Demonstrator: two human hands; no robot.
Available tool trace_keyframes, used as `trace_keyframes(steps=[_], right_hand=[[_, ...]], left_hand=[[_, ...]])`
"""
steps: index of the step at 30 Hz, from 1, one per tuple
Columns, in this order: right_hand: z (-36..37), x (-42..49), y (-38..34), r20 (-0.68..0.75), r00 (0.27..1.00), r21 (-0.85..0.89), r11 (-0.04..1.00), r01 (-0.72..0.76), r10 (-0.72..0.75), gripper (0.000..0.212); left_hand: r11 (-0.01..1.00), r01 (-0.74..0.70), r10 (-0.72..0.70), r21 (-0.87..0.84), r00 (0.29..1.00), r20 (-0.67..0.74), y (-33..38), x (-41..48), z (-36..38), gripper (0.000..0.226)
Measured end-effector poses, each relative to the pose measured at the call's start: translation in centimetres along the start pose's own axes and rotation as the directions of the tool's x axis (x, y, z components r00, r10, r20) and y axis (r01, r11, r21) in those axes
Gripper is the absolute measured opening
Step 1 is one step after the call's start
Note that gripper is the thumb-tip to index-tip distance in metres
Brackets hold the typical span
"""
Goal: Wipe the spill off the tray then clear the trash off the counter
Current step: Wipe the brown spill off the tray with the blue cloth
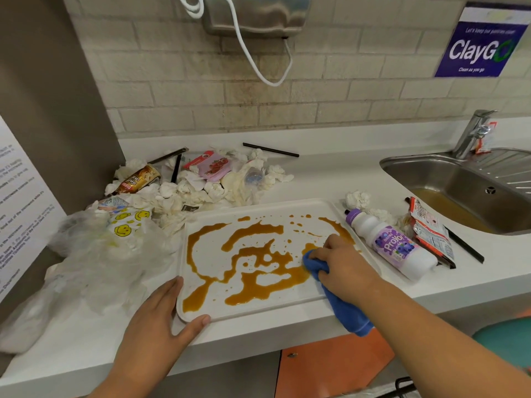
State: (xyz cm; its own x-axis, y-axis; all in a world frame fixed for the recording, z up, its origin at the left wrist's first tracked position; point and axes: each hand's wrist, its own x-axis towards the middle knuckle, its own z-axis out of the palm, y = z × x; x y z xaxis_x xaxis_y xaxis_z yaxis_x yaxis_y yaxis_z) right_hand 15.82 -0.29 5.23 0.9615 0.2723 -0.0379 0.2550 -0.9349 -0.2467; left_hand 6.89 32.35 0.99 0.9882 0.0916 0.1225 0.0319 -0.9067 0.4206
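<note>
At centre frame the white tray (201, 219) carries a brown spill (258, 271). The right hand (342, 262), fingers curled, presses a blue cloth (342, 305) onto the tray's right side. The left hand (161, 314) lies flat and spread, thumb and fingers bracing the tray's lower-left corner. Crumpled trash (201, 185) sits upper left on the counter (316, 173).

Bright, even light from above leaves only faint, soft-edged shadows on the white counter (330, 173): one beside the left hand (155, 320) at the near-left corner of the white plastic tray (212, 254), one under the blue cloth (347, 311) gripped by the right hand (344, 262). The orange-brown liquid spill (287, 272) glistens slightly; the stainless steel sink (431, 179) carries a pale sheen. Wide-angle bowing curves the counter's front edge. The crumpled clear plastic bag (94, 262) at its left end looks smeared.
</note>
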Motion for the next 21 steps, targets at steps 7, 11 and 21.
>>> trace_keyframes(steps=[7, 11, 21], right_hand=[[-1.1, 0.5, 0.0, 0.048, 0.999, -0.015, 1.000, -0.011, 0.012, 0.027], [-0.8, 0.5, -0.4, 0.090, 0.996, 0.025, 0.999, 0.026, -0.028, 0.024], [-1.0, 0.8, -0.8, 0.072, 0.997, 0.023, 0.999, 0.027, -0.029, 0.023]], left_hand=[[1.000, 0.006, -0.007, -0.003, 1.000, -0.004, 0.0, 0.0, 0.1, 0.092], [1.000, 0.007, -0.007, 0.003, 1.000, 0.000, -0.1, 0.1, 0.2, 0.093], [1.000, 0.014, -0.014, 0.018, 1.000, 0.000, -0.1, 0.1, 0.2, 0.095]])
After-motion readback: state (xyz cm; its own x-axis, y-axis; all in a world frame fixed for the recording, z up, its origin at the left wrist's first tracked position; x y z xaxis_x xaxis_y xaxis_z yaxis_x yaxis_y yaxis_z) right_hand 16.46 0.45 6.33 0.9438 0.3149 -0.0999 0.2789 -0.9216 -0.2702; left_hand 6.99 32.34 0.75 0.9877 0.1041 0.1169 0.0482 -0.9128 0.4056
